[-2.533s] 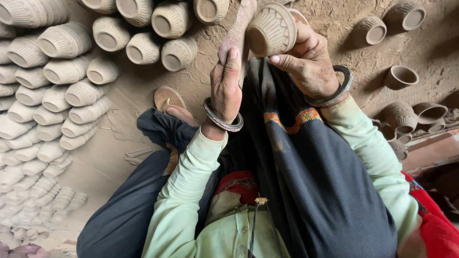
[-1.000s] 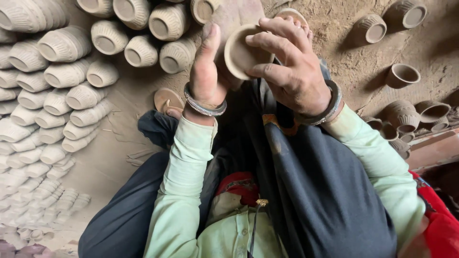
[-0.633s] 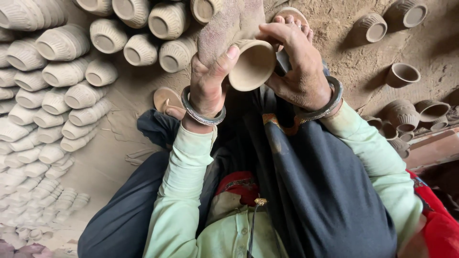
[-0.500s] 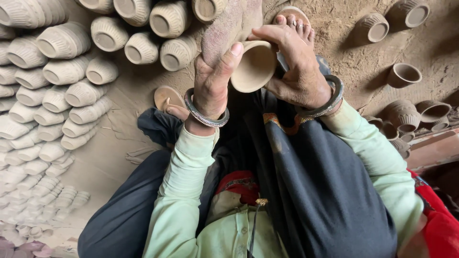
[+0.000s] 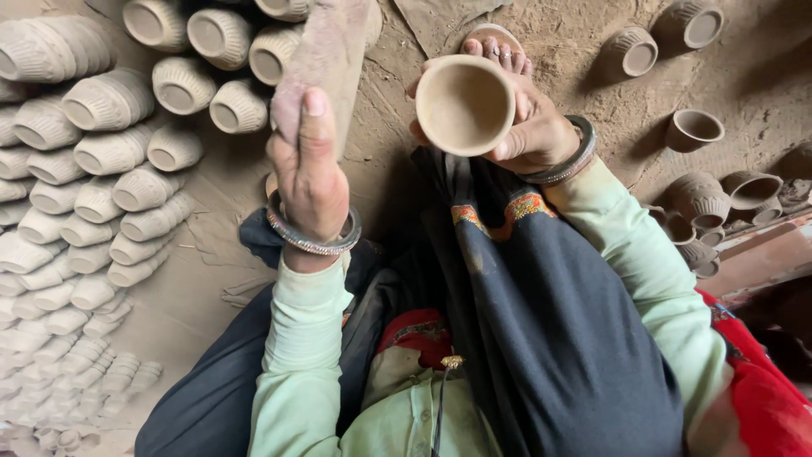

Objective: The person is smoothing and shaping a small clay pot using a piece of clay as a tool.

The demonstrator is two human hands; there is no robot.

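Note:
My right hand (image 5: 531, 127) grips a small unfired clay cup (image 5: 463, 103), its open mouth turned up toward me. My left hand (image 5: 309, 165) is raised beside it and holds a flat, clay-smeared wooden paddle (image 5: 326, 52) that points away from me. The paddle and the cup are apart. Both wrists wear metal bangles. My toes (image 5: 497, 51) show just beyond the cup. I sit on the ground in a pale green top with dark cloth (image 5: 541, 313) over my legs.
Rows of ribbed clay cups (image 5: 101, 152) lie stacked on their sides along the left. More cups (image 5: 698, 127) sit loose on the dirt floor at the right. A reddish board edge (image 5: 753, 262) lies at the far right.
The cup was turned between both hands, then my left hand let go and lifted the paddle away. The cup's mouth now faces me, held by my right hand alone.

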